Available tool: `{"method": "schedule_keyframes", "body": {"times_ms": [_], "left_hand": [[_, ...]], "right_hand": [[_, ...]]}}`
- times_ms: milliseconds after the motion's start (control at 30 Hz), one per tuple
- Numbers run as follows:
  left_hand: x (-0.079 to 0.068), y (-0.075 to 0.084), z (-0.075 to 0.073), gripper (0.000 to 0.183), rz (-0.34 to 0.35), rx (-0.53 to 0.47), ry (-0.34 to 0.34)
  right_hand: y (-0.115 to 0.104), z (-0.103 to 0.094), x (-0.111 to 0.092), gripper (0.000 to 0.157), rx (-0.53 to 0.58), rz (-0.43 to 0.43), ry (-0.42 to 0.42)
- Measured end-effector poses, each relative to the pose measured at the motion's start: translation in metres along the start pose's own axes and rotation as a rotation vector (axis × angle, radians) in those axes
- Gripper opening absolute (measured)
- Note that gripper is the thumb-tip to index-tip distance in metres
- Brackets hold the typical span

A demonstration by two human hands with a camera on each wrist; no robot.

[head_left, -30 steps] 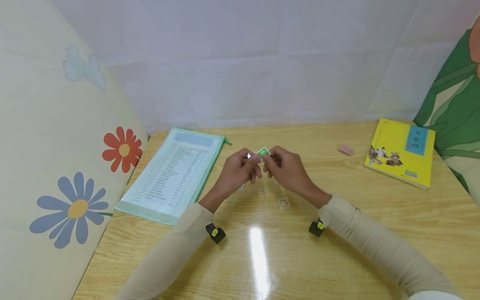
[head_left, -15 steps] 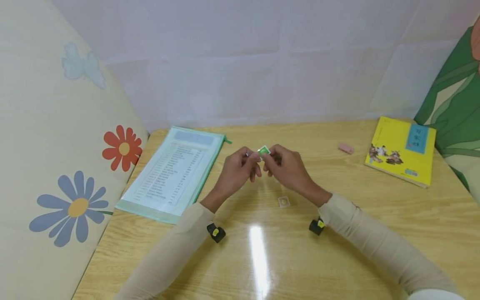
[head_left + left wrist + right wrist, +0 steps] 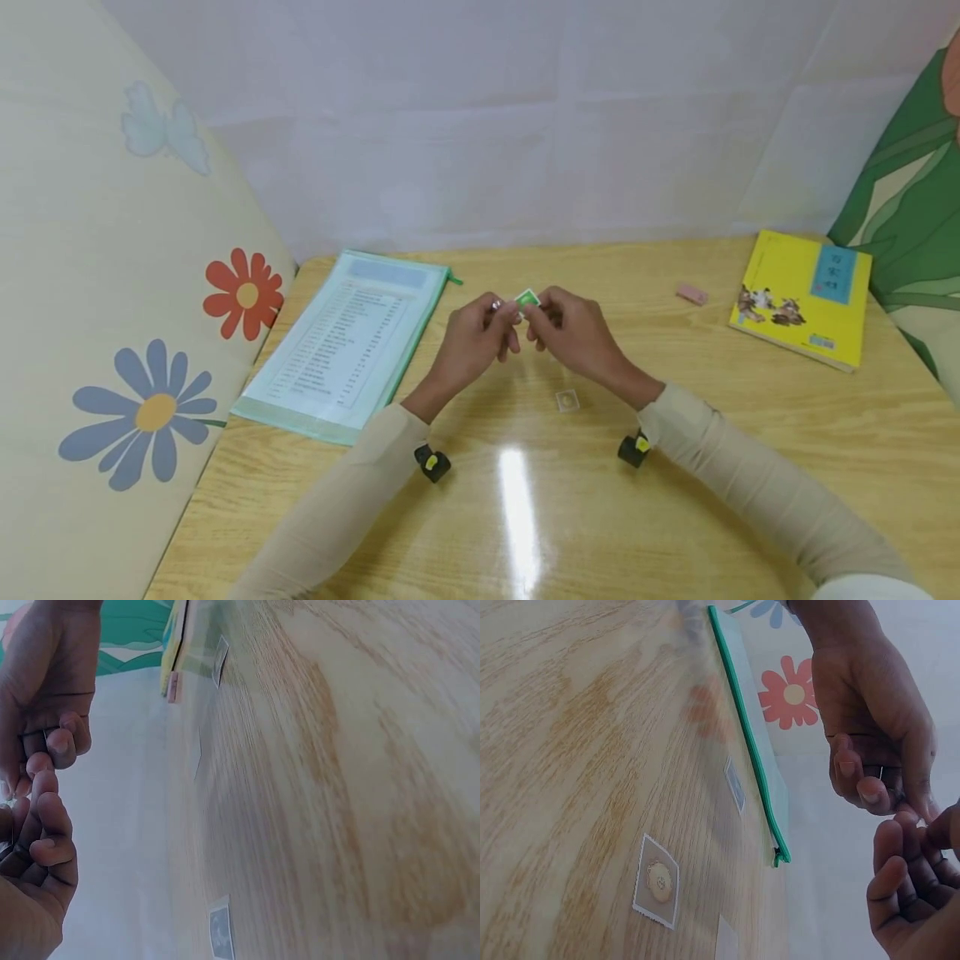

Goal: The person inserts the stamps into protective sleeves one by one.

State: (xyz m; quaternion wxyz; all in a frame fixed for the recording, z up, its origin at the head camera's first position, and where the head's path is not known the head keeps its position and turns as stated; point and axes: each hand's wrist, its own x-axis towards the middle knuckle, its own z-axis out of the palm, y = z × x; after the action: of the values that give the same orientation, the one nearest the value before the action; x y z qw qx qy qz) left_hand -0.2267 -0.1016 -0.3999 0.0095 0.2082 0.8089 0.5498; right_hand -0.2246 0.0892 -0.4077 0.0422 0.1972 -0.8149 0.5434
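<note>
A small green stamp [image 3: 528, 298] with a white border is held up between both hands, above the table. My left hand [image 3: 474, 346] pinches its left side with thumb and curled fingers. On the other side my right hand [image 3: 577, 333] pinches it, thumb on the front. A small shiny whitish bit [image 3: 497, 305] shows at the left fingers; its kind is unclear. Below the hands a stamp [image 3: 567, 401] with a toothed edge and a brownish round picture [image 3: 659, 881] lies on the table. The right wrist view also shows a second stamp [image 3: 735, 785] and a pale paper piece [image 3: 726, 941].
A clear zip folder [image 3: 341, 346] with a green edge and a printed sheet lies at the left. Toward the right are a pink eraser-like block [image 3: 692, 293] and a yellow book [image 3: 802, 298]. Light glares off the wooden table [image 3: 600, 517].
Both hands stay almost still with the green stamp between them. The white spot at the left fingers looks smaller, and the head view has shifted slightly.
</note>
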Motion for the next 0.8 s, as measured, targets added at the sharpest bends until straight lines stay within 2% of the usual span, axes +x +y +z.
{"method": "schedule_keyframes", "body": {"times_ms": [200,533,800], "left_hand": [[-0.008,0.030,0.000,0.032,-0.008,0.016,0.001],[-0.006,0.029,0.001,0.029,0.000,-0.072,0.029],[-0.006,0.030,0.002,0.026,-0.003,-0.044,0.043]], "right_hand": [[0.001,0.001,0.000,0.025,0.006,-0.005,0.021],[0.003,0.005,-0.001,0.027,0.044,-0.030,0.077],[0.002,0.004,0.000,0.027,0.054,-0.032,0.071]]}}
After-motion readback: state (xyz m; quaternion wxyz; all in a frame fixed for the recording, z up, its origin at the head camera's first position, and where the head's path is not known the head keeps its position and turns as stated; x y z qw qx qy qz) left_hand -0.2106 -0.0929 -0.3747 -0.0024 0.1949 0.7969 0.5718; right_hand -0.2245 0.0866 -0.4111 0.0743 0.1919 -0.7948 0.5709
